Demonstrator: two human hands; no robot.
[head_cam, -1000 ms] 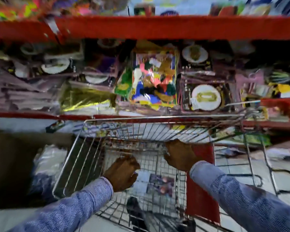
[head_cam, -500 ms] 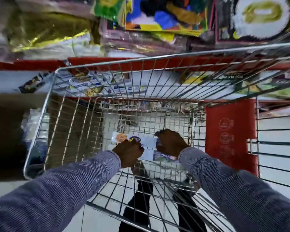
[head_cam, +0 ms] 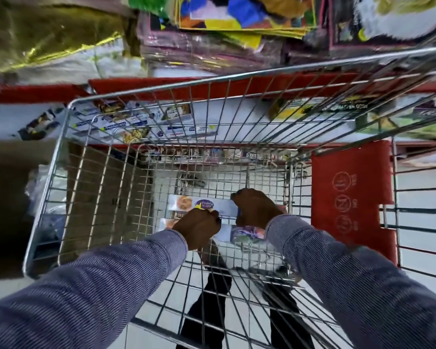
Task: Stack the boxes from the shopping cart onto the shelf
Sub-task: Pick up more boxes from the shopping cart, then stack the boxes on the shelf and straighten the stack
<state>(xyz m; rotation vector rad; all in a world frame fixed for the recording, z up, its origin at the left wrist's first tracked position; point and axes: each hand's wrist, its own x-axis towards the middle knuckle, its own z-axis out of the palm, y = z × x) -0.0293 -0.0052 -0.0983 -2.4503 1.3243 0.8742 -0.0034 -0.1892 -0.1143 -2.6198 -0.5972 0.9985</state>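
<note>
Both my arms reach down into the wire shopping cart. A long white box with a purple logo lies near the cart's bottom. My left hand is closed over the box's near edge. My right hand grips its right end. A second white box lies just below it, partly hidden by my hands. Beyond the cart, the red shelf has a lower level holding white boxes of the same kind.
Shiny gold and coloured packets fill the upper shelf. A red plastic flap hangs on the cart's right side. A brown carton stands left of the cart. White floor tiles and my dark trouser legs show through the wire bottom.
My view has tilted down from the shelf into the cart. Both hands went deeper into the cart and closed on the white box.
</note>
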